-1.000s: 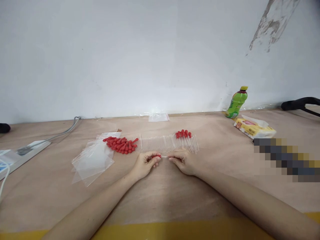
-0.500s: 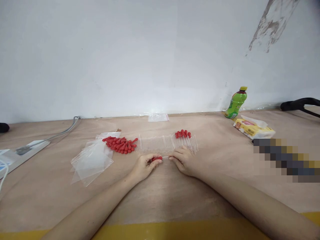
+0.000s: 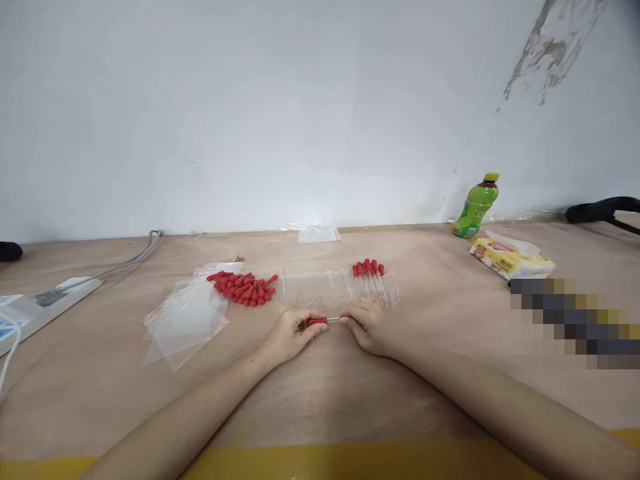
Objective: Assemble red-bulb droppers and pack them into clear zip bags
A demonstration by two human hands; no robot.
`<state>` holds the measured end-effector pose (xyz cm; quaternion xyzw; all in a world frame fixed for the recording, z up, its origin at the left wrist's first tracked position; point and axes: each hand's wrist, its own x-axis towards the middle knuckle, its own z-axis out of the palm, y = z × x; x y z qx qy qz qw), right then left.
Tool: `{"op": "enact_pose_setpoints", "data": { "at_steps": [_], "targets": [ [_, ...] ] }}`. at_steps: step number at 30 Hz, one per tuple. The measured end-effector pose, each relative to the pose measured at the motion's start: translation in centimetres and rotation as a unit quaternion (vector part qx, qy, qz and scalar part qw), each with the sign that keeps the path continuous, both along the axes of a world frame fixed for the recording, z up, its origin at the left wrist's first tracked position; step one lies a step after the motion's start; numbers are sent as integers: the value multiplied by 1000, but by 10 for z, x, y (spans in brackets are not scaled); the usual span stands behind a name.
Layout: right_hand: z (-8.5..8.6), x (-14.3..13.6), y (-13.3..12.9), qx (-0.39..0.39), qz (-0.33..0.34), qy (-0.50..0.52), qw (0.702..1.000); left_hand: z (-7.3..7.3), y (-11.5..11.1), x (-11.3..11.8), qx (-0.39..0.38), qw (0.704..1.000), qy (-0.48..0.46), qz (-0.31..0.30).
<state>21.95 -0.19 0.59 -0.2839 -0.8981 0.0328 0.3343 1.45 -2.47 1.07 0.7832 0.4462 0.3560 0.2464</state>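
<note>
My left hand (image 3: 295,333) is closed around a red rubber dropper bulb (image 3: 317,321), its open end pointing right. My right hand (image 3: 369,327) pinches a thin clear glass dropper tube (image 3: 334,319) whose left end meets the bulb; how deep it sits inside is hidden. Beyond my hands lies a row of clear tubes (image 3: 315,288). At the row's right end, several tubes carry red bulbs (image 3: 369,267). A heap of loose red bulbs (image 3: 245,289) lies to the left of the row.
Clear plastic bags (image 3: 187,320) are fanned out left of the bulbs. A power strip (image 3: 50,307) with cables is at far left. A green bottle (image 3: 475,208) and a yellow tissue pack (image 3: 513,259) stand at back right. One small bag (image 3: 319,235) lies by the wall.
Both hands stay together at the same spot, with the bulb and tube held in line. The bulb has levelled slightly, and the view has shifted a little.
</note>
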Motion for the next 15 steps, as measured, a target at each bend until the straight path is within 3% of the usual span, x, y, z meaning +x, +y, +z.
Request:
{"op": "enact_pose_setpoints", "data": {
  "at_steps": [15],
  "targets": [
    [9, -11, -5, -86, -25, -44, 995, 3, -1, -1, 32, 999, 43, -12]
  ]
}}
